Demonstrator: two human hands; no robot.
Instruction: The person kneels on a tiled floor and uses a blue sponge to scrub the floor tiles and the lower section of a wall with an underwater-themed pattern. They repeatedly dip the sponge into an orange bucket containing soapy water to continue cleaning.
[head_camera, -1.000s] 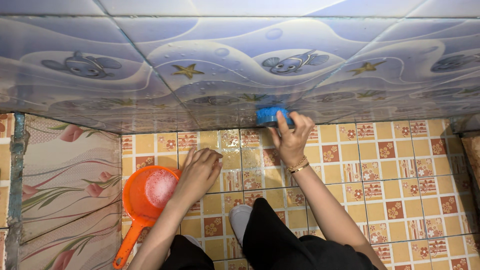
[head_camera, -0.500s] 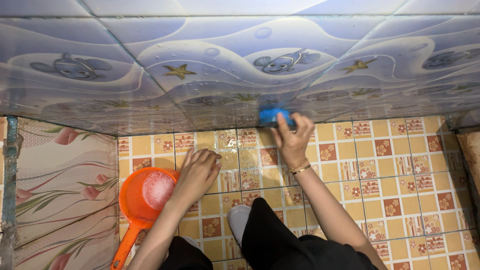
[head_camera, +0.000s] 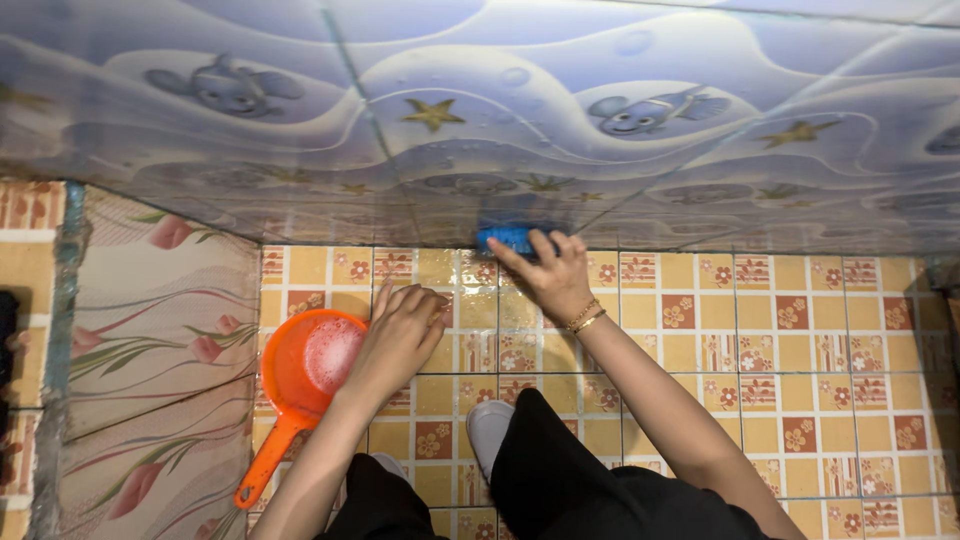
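My right hand (head_camera: 548, 276) grips a blue scrub brush (head_camera: 503, 238) and presses it where the blue sea-pattern wall tiles (head_camera: 480, 130) meet the floor. A gold bracelet sits on that wrist. My left hand (head_camera: 402, 333) rests flat on the wet yellow flowered floor tiles (head_camera: 760, 340), fingers spread, right beside an orange dipper (head_camera: 305, 370) holding soapy foam. I crouch, with black trousers and a grey shoe (head_camera: 487, 432) below my arms.
A pink-flowered tiled wall (head_camera: 160, 360) stands on the left, meeting the floor beside the dipper. The dipper's handle points toward the bottom left. Flowered floor tiles stretch off to the right of my right arm.
My right hand has slid the brush leftward along the base of the wall. The view has shifted right and slightly down. The left hand stays planted by the dipper.
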